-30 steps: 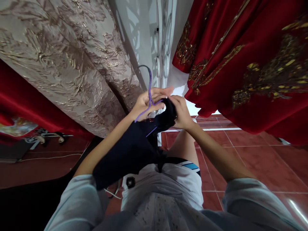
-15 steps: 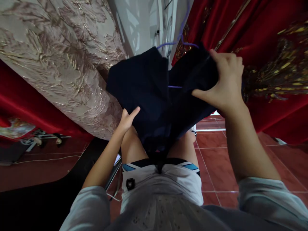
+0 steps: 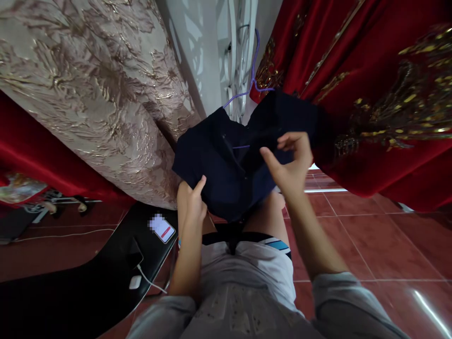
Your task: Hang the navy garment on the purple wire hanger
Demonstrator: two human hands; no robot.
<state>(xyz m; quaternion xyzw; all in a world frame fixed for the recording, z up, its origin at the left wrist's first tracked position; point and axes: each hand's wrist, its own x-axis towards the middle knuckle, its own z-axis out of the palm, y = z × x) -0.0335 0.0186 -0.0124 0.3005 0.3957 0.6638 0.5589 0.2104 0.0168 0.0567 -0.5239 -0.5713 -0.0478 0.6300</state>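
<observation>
A dark navy garment hangs on a purple hanger in front of me, above my knees. My left hand grips the garment's lower left edge, thumb on top. My right hand pinches the cloth near the middle right, fingers curled into the fabric. The hanger's hook rises toward the white metal grille behind; whether it rests on anything I cannot tell.
A beige and gold embroidered fabric hangs at the left, red gold-embroidered garments at the right. A black seat at lower left carries a phone and a charger with cable. The floor is red tile.
The garment on its hanger was lifted from my lap and spread out, then lowered a little. My right hand dropped from its top right corner to the middle; my left hand took the lower edge.
</observation>
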